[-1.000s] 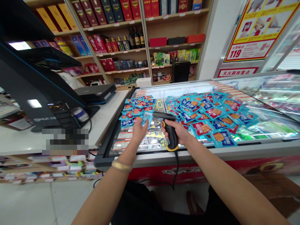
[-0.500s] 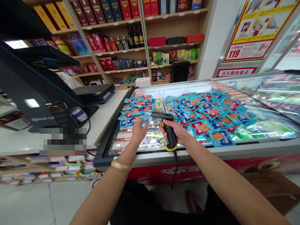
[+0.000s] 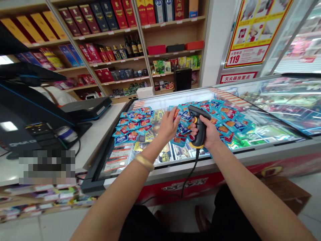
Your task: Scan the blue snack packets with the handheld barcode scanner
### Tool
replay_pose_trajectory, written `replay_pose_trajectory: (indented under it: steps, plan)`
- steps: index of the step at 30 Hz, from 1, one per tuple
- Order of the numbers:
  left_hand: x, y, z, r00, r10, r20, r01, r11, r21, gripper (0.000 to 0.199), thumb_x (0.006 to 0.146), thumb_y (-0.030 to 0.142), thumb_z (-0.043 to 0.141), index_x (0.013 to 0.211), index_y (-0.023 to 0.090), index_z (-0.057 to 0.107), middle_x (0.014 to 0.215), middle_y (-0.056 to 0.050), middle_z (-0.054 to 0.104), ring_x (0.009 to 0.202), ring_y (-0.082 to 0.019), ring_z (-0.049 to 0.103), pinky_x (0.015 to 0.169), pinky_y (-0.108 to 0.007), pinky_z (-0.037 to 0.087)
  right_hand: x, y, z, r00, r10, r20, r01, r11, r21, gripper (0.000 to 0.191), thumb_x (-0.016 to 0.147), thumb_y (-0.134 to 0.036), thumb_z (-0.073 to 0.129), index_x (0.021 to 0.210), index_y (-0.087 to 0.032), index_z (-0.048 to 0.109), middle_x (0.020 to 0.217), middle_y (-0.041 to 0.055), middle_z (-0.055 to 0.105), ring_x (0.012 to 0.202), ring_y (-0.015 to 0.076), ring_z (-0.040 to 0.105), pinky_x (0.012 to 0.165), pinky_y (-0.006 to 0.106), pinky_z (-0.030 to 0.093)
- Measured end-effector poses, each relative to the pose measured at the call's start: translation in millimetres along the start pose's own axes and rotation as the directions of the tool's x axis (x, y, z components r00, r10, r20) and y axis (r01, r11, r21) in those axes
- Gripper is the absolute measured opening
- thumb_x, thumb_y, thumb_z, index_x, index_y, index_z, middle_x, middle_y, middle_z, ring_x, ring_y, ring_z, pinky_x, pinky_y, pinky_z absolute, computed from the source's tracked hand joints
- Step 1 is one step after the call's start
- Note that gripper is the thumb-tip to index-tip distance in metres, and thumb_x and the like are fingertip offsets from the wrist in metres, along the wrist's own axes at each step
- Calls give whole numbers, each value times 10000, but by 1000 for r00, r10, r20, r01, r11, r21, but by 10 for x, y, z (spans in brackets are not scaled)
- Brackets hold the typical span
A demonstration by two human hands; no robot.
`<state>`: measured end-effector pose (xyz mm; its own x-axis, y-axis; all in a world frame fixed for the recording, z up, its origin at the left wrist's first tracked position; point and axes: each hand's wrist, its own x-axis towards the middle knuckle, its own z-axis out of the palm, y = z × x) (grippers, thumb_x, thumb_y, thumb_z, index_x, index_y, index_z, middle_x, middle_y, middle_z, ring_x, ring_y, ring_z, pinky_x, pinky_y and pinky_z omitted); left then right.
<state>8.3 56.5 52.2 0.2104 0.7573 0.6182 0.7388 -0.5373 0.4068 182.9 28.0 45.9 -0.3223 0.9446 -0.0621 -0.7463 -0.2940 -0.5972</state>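
A black and yellow barcode scanner (image 3: 200, 129) is gripped in my right hand (image 3: 210, 132), its head pointing left and its cable hanging over the freezer's front edge. My left hand (image 3: 169, 125) is at the left edge of the large pile of blue and red snack packets (image 3: 229, 113). Its fingers touch or hover just over the packets; whether they hold one cannot be made out. A smaller group of the same packets (image 3: 132, 125) lies to the left on the glass top of the freezer (image 3: 160, 171).
To the left, a counter (image 3: 100, 134) bears a black scale (image 3: 86, 108) and a dark checkout terminal (image 3: 30, 110). Shelves (image 3: 110, 32) of boxes and bottles stand behind the freezer. A cardboard box (image 3: 286, 194) is on the floor at the right.
My left hand has left the small group, where it held a packet, and moved right to the large pile. The scanner has moved right with my right hand. The view has shifted right.
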Motion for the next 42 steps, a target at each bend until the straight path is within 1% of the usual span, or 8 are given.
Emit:
replay_pose_trajectory:
  steps: [3,6,11,16,20,29,35,42]
  plan:
    - [240,209,263,997,-46,65,37,990,135,558,957,479,332,1410,162,409,1187,-157,551,1137,-245,522,1004,-379,401,-55,-189,-150,998,-44,-52,46,999,21,209,813,-376,603,807,-174,551,600,-23,509,447,71,443,412,172,432]
    - [356,290,482,972,-153,179,93,948,304,614,915,534,409,1422,187,400,1373,-175,458,1301,-331,400,1070,-487,327,-106,-294,-272,992,-79,-94,84,995,52,207,820,-377,591,805,-176,543,605,-20,508,449,74,449,403,171,438]
    - [339,269,599,922,-228,314,101,922,373,659,914,579,341,1467,221,319,1522,-116,335,1418,-363,229,1121,-584,207,-141,-343,-357,984,-118,-134,130,988,85,187,817,-360,598,801,-185,534,617,-17,514,452,78,455,391,174,443]
    - [233,117,428,949,-217,228,111,908,403,673,914,572,352,1484,219,285,1537,-142,303,1434,-331,217,1135,-529,220,-115,-299,-305,992,-94,-87,101,992,76,203,817,-374,601,817,-184,533,622,-23,508,456,77,461,409,178,447]
    - [70,-221,152,956,-264,127,183,876,446,647,916,524,392,1474,207,306,1520,-159,326,1426,-323,242,1129,-505,240,-72,-149,-124,997,-75,-36,77,995,60,215,808,-382,615,828,-184,534,618,-29,512,456,73,461,416,175,443]
    - [-379,-1011,-442,875,-485,1,411,744,527,692,853,409,515,1446,100,337,1469,-215,386,1376,-349,328,1111,-485,269,315,508,440,986,160,41,-159,987,-30,213,819,-358,612,755,-164,553,578,-13,547,438,73,463,406,179,423]
    - [-374,-1091,-440,870,-493,19,405,735,544,584,830,439,521,1329,138,486,1382,-186,512,1337,-368,377,1099,-531,251,735,693,674,964,261,57,-254,961,-111,268,808,-403,647,737,-168,540,546,-23,529,422,64,453,400,163,406]
    - [-271,-1061,-439,876,-482,24,380,719,583,314,817,335,514,1054,188,659,1038,-154,697,1076,-334,585,989,-515,354,858,708,615,963,265,-56,-269,961,-70,228,886,-337,526,740,-163,537,528,-11,528,406,70,442,380,169,392]
